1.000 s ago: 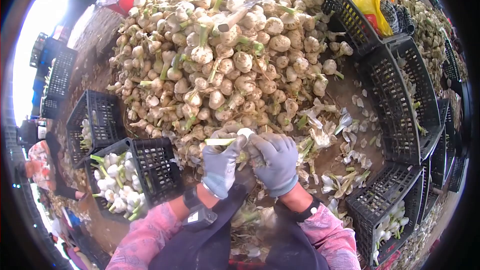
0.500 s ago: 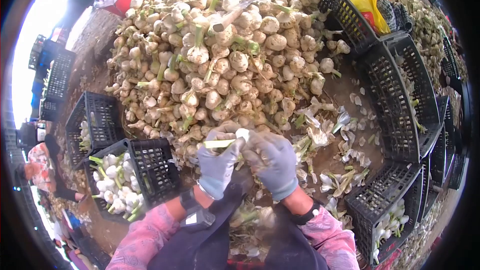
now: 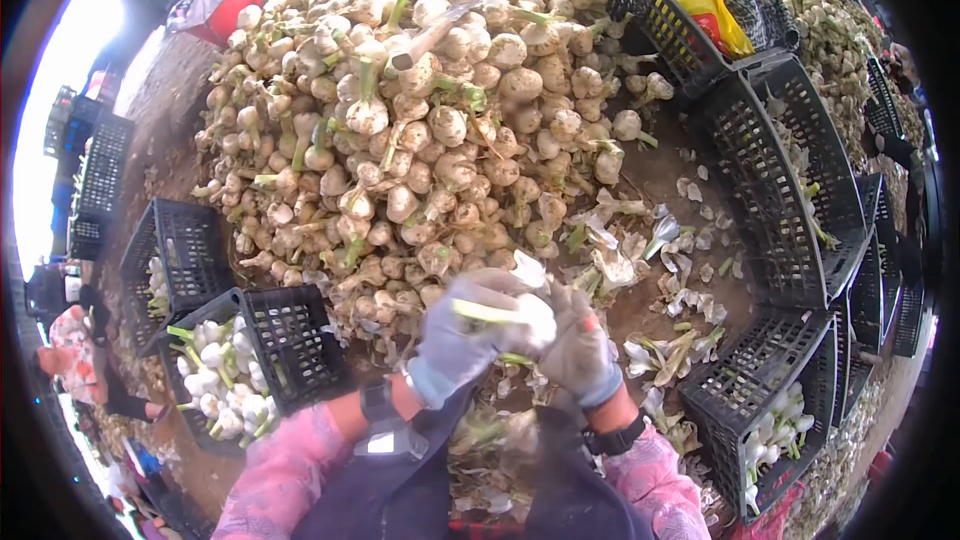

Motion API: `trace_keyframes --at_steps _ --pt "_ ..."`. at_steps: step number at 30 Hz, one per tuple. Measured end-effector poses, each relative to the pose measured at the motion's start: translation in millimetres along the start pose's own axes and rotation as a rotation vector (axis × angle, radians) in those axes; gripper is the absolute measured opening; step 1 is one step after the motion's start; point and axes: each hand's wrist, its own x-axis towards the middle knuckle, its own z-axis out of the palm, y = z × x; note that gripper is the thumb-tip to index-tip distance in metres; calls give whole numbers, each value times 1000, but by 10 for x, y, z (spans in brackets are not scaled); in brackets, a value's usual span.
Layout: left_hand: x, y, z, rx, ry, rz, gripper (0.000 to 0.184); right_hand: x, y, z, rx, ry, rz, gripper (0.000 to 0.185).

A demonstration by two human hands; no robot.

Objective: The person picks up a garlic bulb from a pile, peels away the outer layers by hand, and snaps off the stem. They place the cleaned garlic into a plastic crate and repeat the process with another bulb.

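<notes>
Largest item: a garlic pile [image 3: 400, 170] of soil-marked bulbs, extending from the centre to 12 o'clock. A black crate [image 3: 765, 185] stands between 2 and 3 o'clock; a second crate [image 3: 755, 355] at 4 o'clock and a third crate [image 3: 295, 345] at 8 o'clock both contain cleaner, white bulbs with green stems. A yellow bag [image 3: 715, 5] is noted between 1 and 2 o'clock, a red bucket [image 3: 230, 15] between 10 and 11.

Both hands are gloved and near 6 o'clock, below the pile. The left hand [image 3: 465, 328] has its fingers closed round a white garlic bulb [image 3: 539, 324], whose stem [image 3: 482, 312] points to 9 o'clock. The right hand [image 3: 582, 350], at 5 o'clock, has bent fingers beside the bulb; blur prevents telling whether they grip it. A handled tool [image 3: 425, 43] lies on the pile near 12 o'clock.
</notes>
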Motion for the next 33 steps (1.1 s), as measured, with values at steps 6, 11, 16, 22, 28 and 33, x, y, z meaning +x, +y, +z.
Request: trace_keyframes --at_steps 6,11,16,22,28,33 --pt "340 -412 -101 710 -214 -19 46 -924 -953 -195 639 -563 -222 21" --pt "459 -1070 -168 1034 -451 -213 40 -986 -1307 -276 518 -451 -539 17" --pt "463 -737 62 798 -167 -112 25 -27 -483 -370 -1405 209 -577 34" --pt "332 -97 304 513 -256 33 30 45 -229 -146 -1575 88 -808 44" --pt "135 -130 239 -149 -231 -370 72 -161 -271 -43 -611 103 -269 26" --pt "86 -116 142 283 -257 -175 76 -152 -142 9 -369 36 -224 35"
